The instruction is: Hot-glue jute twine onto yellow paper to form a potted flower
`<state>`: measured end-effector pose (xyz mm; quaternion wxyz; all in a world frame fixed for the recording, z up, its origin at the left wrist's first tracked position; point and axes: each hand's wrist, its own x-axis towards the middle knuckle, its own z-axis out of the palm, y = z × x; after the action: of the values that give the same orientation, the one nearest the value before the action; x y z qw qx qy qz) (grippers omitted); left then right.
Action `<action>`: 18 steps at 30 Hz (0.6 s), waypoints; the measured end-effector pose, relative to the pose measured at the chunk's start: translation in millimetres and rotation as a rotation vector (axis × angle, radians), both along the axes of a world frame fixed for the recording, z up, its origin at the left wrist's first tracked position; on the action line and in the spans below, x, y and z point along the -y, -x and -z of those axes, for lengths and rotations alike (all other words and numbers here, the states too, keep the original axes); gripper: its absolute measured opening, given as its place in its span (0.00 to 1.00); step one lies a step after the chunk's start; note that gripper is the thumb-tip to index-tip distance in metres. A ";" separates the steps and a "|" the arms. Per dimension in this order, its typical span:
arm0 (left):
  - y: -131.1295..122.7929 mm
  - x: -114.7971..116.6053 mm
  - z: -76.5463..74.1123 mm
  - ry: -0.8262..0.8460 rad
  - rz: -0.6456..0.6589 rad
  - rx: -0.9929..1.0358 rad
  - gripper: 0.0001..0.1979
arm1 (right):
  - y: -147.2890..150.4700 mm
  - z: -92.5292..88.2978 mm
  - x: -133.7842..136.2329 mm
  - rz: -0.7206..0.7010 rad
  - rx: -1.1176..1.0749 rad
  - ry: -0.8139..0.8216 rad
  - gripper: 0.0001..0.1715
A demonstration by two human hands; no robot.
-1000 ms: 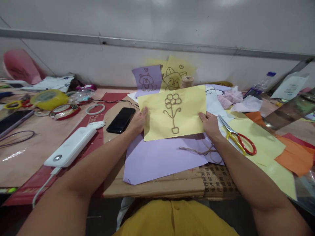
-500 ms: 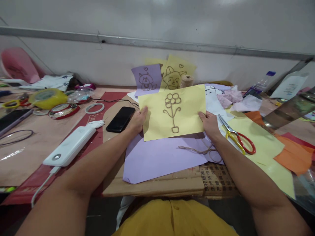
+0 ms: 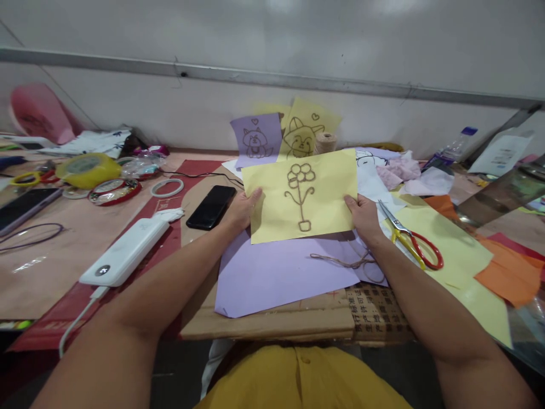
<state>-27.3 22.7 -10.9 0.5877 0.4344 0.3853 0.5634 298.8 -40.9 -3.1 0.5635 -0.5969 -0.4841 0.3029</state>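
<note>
Between my two hands a yellow sheet of paper (image 3: 272, 204) is held up, tilted toward me, with a brown string flower in a pot (image 3: 302, 196) on its face. My left hand (image 3: 244, 210) pinches the left edge, thumb in front. At the right edge my right hand (image 3: 365, 215) grips the same sheet, its other fingers hidden behind. Below lies a purple sheet (image 3: 281, 278) with a loose piece of brown twine (image 3: 340, 261) on it. Scissors (image 3: 411, 241) with red and yellow handles rest to the right of my right hand.
A black phone (image 3: 212, 207) and a white power bank (image 3: 125, 250) lie on the left. Behind stand a purple fox picture (image 3: 256, 139), a yellow fox picture (image 3: 300, 133) and a twine spool (image 3: 326, 142). Orange paper (image 3: 511, 275) and a tilted bottle (image 3: 502, 190) are at right.
The view has shifted slightly, moving the scene a little to the right. Both hands keep hold of the yellow sheet, which stays almost in the same place.
</note>
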 end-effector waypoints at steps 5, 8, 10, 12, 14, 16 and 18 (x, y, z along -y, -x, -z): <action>-0.9 2.1 -1.4 -0.003 -0.007 0.000 0.23 | -1.4 2.8 -1.7 0.004 0.009 -0.011 0.23; -1.9 4.1 -4.7 0.002 -0.007 0.000 0.22 | -2.3 4.1 -2.9 0.001 0.014 -0.014 0.25; -1.5 4.5 -6.0 0.004 -0.002 0.001 0.23 | -2.5 4.2 -3.2 0.004 0.017 -0.015 0.25; -0.3 3.9 -6.1 0.004 0.010 0.008 0.23 | -2.4 3.7 -3.1 0.011 0.020 -0.017 0.26; 1.4 2.3 -5.1 0.008 0.028 0.019 0.24 | -2.0 3.1 -2.9 0.015 0.019 -0.019 0.26; 3.0 0.1 -3.0 0.014 0.043 0.030 0.24 | -1.7 2.9 -2.9 0.008 0.012 -0.017 0.26; 4.1 -2.1 -0.7 0.018 0.049 0.033 0.23 | -1.5 3.2 -3.3 -0.004 0.001 -0.013 0.27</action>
<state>-31.4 24.8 -10.2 0.6114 0.4290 0.3699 0.5526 300.4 -37.6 -6.3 0.5667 -0.5925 -0.4873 0.3006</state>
